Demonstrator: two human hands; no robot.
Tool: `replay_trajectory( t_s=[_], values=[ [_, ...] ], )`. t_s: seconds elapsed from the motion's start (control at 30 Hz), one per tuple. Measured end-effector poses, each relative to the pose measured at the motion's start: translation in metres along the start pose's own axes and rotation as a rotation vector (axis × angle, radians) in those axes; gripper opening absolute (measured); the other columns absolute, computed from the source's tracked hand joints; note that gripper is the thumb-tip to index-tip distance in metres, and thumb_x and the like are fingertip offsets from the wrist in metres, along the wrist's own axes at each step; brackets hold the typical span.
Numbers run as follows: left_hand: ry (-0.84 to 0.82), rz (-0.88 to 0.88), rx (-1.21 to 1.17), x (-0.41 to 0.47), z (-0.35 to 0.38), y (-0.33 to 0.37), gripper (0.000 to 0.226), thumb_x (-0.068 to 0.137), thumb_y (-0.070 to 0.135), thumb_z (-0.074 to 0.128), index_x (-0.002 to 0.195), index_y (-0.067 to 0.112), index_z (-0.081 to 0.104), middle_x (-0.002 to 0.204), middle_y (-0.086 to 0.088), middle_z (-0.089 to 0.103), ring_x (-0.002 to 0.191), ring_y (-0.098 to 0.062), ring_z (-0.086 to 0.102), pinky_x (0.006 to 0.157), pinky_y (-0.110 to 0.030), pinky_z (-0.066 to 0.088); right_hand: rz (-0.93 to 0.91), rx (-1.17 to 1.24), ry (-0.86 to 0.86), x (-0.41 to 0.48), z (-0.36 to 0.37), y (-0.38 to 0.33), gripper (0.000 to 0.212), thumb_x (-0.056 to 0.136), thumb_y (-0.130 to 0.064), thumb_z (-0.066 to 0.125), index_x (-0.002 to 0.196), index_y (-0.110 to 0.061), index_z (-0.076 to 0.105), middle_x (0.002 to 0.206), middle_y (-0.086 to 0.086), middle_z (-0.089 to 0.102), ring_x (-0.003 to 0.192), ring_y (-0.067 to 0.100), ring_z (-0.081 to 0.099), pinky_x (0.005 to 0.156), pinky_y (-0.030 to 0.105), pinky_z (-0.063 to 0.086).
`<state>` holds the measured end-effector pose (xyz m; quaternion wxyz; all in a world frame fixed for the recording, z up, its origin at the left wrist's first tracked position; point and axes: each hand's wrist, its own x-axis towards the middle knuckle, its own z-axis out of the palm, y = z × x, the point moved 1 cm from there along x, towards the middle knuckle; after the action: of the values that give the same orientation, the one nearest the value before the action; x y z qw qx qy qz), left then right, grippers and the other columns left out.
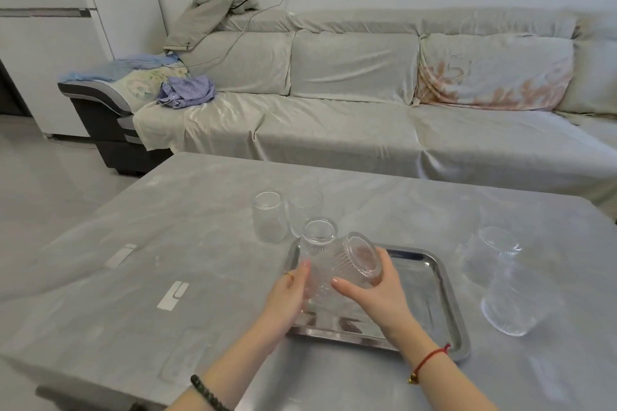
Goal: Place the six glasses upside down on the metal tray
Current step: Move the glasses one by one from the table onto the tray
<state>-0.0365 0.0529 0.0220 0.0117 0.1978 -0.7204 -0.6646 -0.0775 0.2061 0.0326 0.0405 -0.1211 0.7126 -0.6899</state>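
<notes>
A metal tray (444, 294) lies on the grey table in front of me. My left hand (290, 294) grips a clear ribbed glass (317, 243) that stands over the tray's left part, base end up. My right hand (377, 290) holds a second ribbed glass (359, 259), tilted with its base facing me, over the tray. Two more glasses (268, 217) (305, 210) stand just behind the tray on the table. To the right of the tray stand two further glasses (494, 253) (509, 307).
The grey table (167, 210) carries white stickers (173, 295) on its left side. A covered sofa (334, 117) with clothes on it runs behind the table. A white fridge (50, 43) stands at far left.
</notes>
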Motion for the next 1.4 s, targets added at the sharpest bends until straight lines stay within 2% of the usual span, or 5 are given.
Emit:
replay_trajectory(
  t_s=[0.17,0.33,0.57,1.07,1.4],
  values=[
    [0.066,0.385,0.565,0.003,-0.018,-0.03,0.079,0.077,0.055,0.057,0.14,0.022,0.022,0.134,0.016,0.034,0.124,-0.002,0.033,0.102,-0.023,0.025,0.047,-0.232,0.168,0.016,-0.037,0.009,0.069,0.049,-0.029,0.087,0.107,-0.026,0.049,0.104,-0.009,0.059,0.098,0.011,0.056,0.082,0.024,0.04],
    [-0.053,0.278,0.856,0.007,-0.032,-0.065,0.12,0.053,0.078,0.057,0.143,0.022,-0.001,0.154,0.006,0.013,0.141,-0.008,0.008,0.118,-0.04,0.0,0.042,-0.392,0.176,0.035,-0.038,0.019,0.071,0.051,-0.029,0.086,0.104,-0.036,0.04,0.089,-0.027,0.048,0.086,0.006,0.05,0.075,0.02,0.036],
    [-0.071,0.347,0.958,0.015,-0.039,-0.066,0.122,0.052,0.083,0.051,0.143,0.022,-0.004,0.154,0.008,0.014,0.141,-0.006,0.009,0.116,-0.03,-0.005,0.093,-0.442,0.171,0.054,-0.029,0.033,0.082,0.055,-0.03,0.085,0.123,-0.02,0.041,0.12,0.0,0.056,0.11,0.019,0.051,0.091,0.031,0.041],
    [-0.073,0.341,0.993,0.016,-0.041,-0.066,0.129,0.043,0.094,0.036,0.142,0.022,-0.006,0.155,0.008,0.011,0.141,-0.004,0.005,0.114,-0.028,-0.009,0.129,-0.438,0.066,0.068,-0.028,0.023,0.093,0.06,-0.031,0.083,0.133,-0.016,0.027,0.138,0.008,0.043,0.127,0.026,0.041,0.1,0.035,0.036],
    [-0.055,0.302,0.959,0.017,-0.041,-0.07,0.133,0.04,0.095,0.039,0.142,0.024,-0.009,0.155,0.012,0.007,0.13,0.008,-0.01,0.111,-0.024,-0.012,-0.179,-0.684,-0.106,0.132,0.012,-0.043,0.088,0.066,-0.038,0.077,0.136,-0.016,0.027,0.145,0.005,0.035,0.132,0.02,0.032,0.108,0.035,0.028]
  ],
)
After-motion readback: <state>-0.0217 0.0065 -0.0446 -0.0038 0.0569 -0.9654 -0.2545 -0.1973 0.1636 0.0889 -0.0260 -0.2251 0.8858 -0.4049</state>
